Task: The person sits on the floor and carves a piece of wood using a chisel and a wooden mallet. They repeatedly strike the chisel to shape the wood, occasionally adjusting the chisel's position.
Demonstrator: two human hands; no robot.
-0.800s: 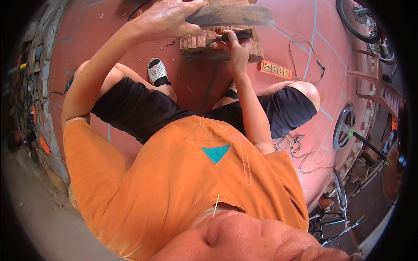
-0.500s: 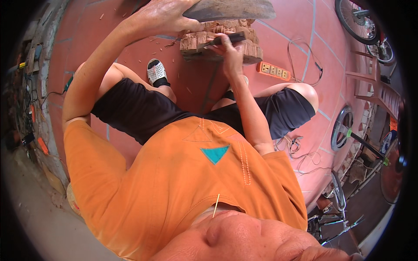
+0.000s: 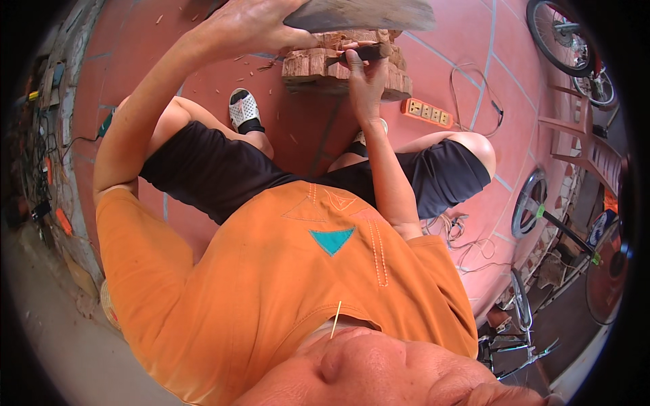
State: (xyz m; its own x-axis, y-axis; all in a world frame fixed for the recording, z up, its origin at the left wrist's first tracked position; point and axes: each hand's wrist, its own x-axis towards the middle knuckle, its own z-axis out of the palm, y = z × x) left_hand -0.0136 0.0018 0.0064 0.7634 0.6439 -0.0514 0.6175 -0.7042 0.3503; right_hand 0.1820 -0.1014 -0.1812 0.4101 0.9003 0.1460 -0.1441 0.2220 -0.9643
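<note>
One flat greyish slab (image 3: 365, 13) is gripped by the left hand (image 3: 261, 28); the right hand (image 3: 367, 81) clasps a dark tool (image 3: 372, 52) over the notched wood block (image 3: 313, 71) at the far middle.

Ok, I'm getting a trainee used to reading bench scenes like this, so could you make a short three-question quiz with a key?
1. Which hand holds the dark-handled tool?
2. True or false: the orange power strip lies on the floor to the right of the wood block.
3. What does the left hand hold? A) a sandal; B) a broad, flat greyish piece; C) a coil of cable.

Key: 1. The right hand. 2. True. 3. B.
</note>
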